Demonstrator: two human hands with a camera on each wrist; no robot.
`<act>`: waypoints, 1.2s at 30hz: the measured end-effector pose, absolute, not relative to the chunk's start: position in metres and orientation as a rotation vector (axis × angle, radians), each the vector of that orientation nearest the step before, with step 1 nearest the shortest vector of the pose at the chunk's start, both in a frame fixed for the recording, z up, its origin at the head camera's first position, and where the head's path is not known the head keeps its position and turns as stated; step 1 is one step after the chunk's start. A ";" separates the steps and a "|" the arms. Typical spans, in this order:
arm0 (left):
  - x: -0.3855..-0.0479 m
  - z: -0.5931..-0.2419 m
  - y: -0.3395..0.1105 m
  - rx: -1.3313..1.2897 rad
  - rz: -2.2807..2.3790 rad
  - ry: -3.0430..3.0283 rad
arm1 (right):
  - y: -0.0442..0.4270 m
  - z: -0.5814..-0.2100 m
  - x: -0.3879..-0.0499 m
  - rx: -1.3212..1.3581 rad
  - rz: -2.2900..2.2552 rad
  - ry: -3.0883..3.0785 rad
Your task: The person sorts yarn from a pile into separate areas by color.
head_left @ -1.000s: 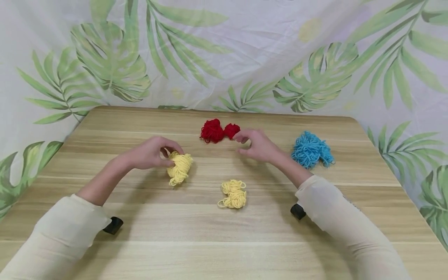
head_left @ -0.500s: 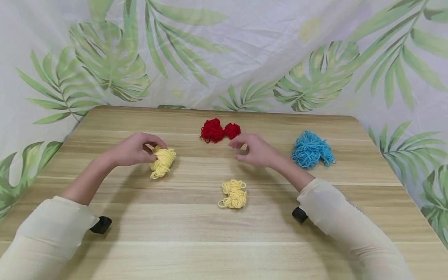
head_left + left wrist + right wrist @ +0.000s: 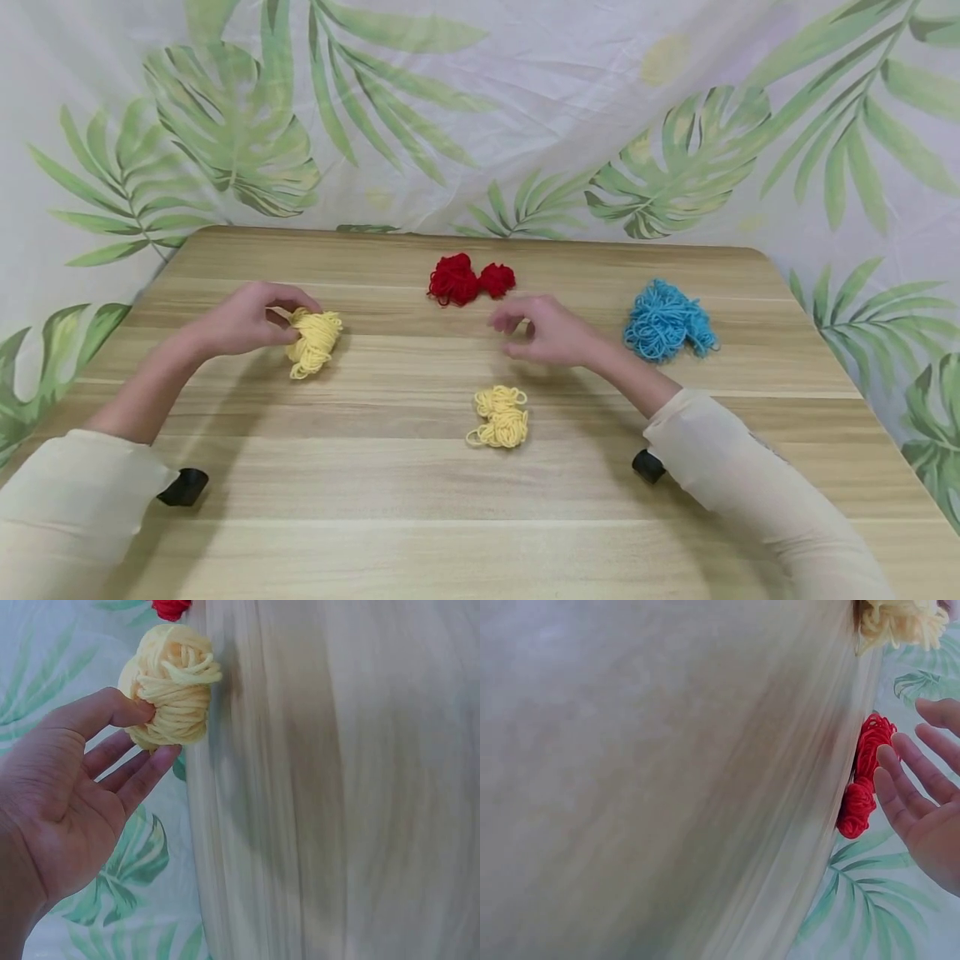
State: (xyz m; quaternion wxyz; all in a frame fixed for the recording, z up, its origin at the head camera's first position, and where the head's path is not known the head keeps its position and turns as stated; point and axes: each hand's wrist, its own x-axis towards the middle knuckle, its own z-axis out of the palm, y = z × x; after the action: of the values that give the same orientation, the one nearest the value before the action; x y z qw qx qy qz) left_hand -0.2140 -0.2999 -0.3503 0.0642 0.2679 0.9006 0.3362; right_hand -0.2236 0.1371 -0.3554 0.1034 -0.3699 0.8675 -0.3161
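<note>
Between its thumb and fingers, my left hand (image 3: 253, 318) pinches a yellow yarn bundle (image 3: 317, 343) over the left part of the table; the left wrist view shows the thumb pressed into the strands of this yarn bundle (image 3: 174, 694). My right hand (image 3: 551, 331) hovers with loosely bent fingers and nothing in them, just in front of the red yarn (image 3: 454, 281), which lies in two joined clumps at the back. A smaller yellow yarn bundle (image 3: 501, 417) lies on the table in front of the right hand.
A blue yarn bundle (image 3: 663, 321) lies on the right side of the wooden table (image 3: 420, 533), beyond the right forearm. Behind the table's back edge hangs a leaf-patterned cloth (image 3: 525, 100). A black piece sticks out beneath each sleeve.
My left hand has carried the yellow yarn bundle leftward across the table. The right hand has drawn back slightly from the red yarn. The other yarn bundles stay where they were.
</note>
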 end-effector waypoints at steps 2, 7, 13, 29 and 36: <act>-0.214 -0.352 -0.305 0.802 1.007 2.722 | 0.138 -0.355 -0.222 -1.099 -0.932 2.544; -0.214 -0.355 -0.314 0.784 1.002 2.737 | 0.140 -0.354 -0.216 -1.109 -0.938 2.517; -0.214 -0.354 -0.320 0.740 0.999 2.747 | 0.142 -0.351 -0.208 -1.139 -0.941 2.467; -0.209 -0.346 -0.327 0.760 0.952 2.757 | 0.145 -0.345 -0.188 -1.241 -0.951 2.335; -0.211 -0.341 -0.321 0.747 0.815 2.831 | 0.145 -0.344 -0.179 -1.275 -0.892 2.298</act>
State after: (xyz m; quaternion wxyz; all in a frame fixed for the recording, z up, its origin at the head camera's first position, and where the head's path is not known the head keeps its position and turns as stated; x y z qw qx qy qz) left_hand -0.2107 -0.3208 -0.3411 0.0513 0.2454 0.9303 0.2678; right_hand -0.1793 0.1446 -0.3440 0.1823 -0.4517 0.8141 -0.3161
